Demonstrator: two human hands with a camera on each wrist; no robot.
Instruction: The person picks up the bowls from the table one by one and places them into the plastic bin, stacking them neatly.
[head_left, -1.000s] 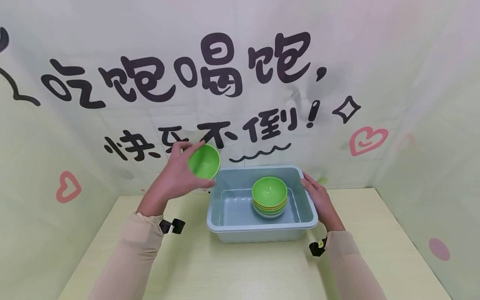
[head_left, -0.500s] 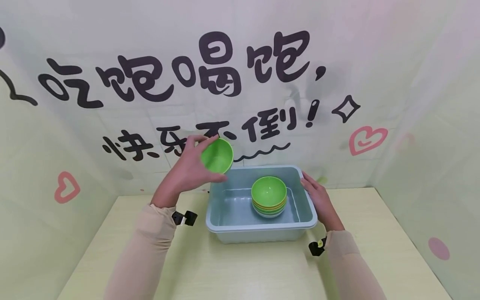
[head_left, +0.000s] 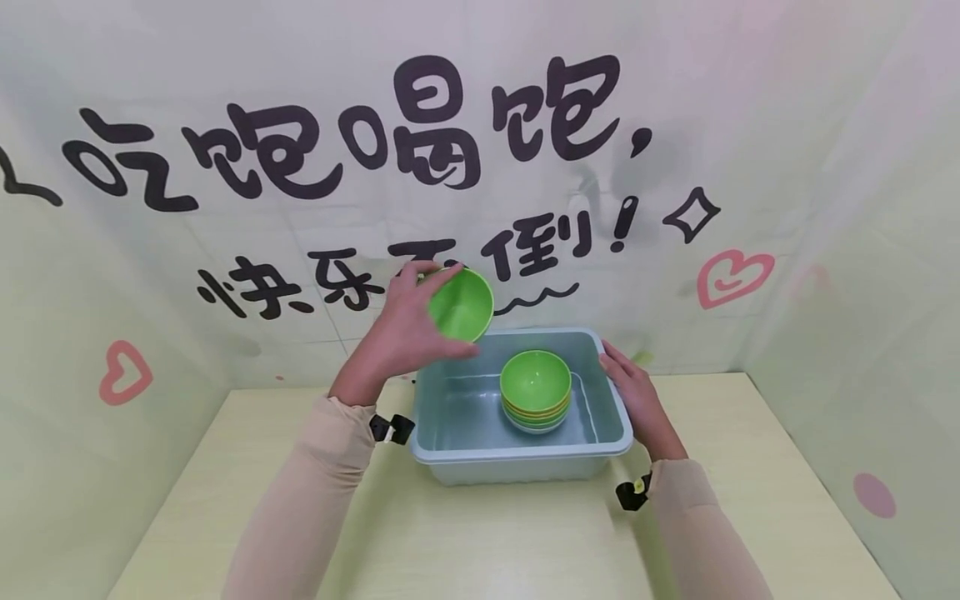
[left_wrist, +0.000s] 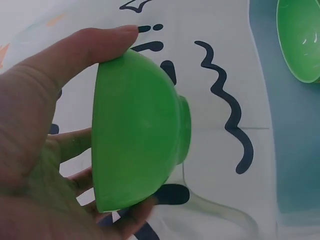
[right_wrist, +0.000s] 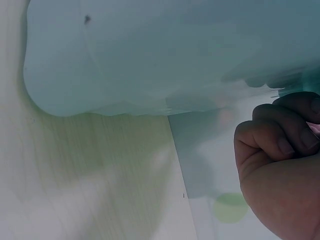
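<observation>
My left hand (head_left: 408,329) pinches a green bowl (head_left: 467,307) across its rim, thumb on one side and fingers on the other. The bowl is held tilted on its side, above the back left of a light blue plastic tub (head_left: 517,454). In the left wrist view the green bowl (left_wrist: 137,135) shows its rounded outside and foot ring. Inside the tub, right of its middle, stands a stack of several bowls (head_left: 536,382) with a green one on top. My right hand (head_left: 637,392) grips the tub's right rim; the right wrist view shows its fingers (right_wrist: 272,137) curled.
The tub stands on a pale wooden table (head_left: 495,542). Behind it rises a white backdrop (head_left: 337,75) with large black lettering and pink hearts. The left part of the tub's floor (head_left: 471,417) shows beside the stack.
My left hand has moved right and slightly up with the green bowl, from beside the tub to over its back left edge. The right hand, tub and stack have stayed put.
</observation>
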